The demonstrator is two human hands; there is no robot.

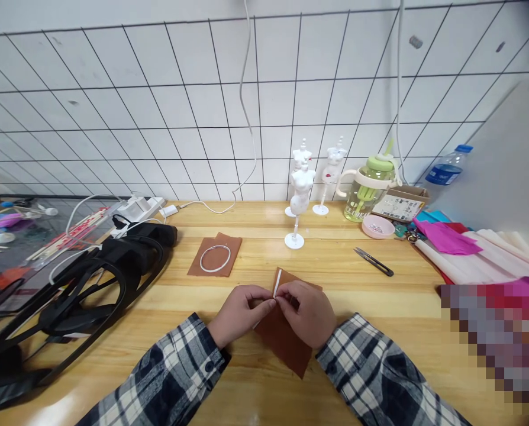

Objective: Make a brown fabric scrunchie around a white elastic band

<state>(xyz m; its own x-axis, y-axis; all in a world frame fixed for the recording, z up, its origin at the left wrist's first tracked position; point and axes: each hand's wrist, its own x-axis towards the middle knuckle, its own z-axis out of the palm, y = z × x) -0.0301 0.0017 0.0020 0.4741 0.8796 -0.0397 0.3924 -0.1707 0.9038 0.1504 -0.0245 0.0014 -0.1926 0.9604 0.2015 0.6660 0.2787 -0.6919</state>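
A piece of brown cloth (286, 343) lies at an angle on the table in front of me. Along its upper left edge runs a narrow white strip (278, 280), partly covered by my fingers. My left hand (244, 313) is closed in a pinch on the strip at the cloth's edge. Close against it, my right hand (307, 310) pinches at the same spot, its fingertips almost touching the left ones. Exactly how the strip is fixed to the cloth cannot be made out. Farther back on the left, a white ring (215, 258) rests on other brown cloth (235, 244).
White mannequin stands (300, 195) rise behind my hands. Black-handled thread snips (374, 261) lie to the right, near a pink dish (378, 227), a green-lidded jug (368, 186) and coloured fabrics (451, 236). A black strapped device (105, 278) and a power strip (138, 210) occupy the left.
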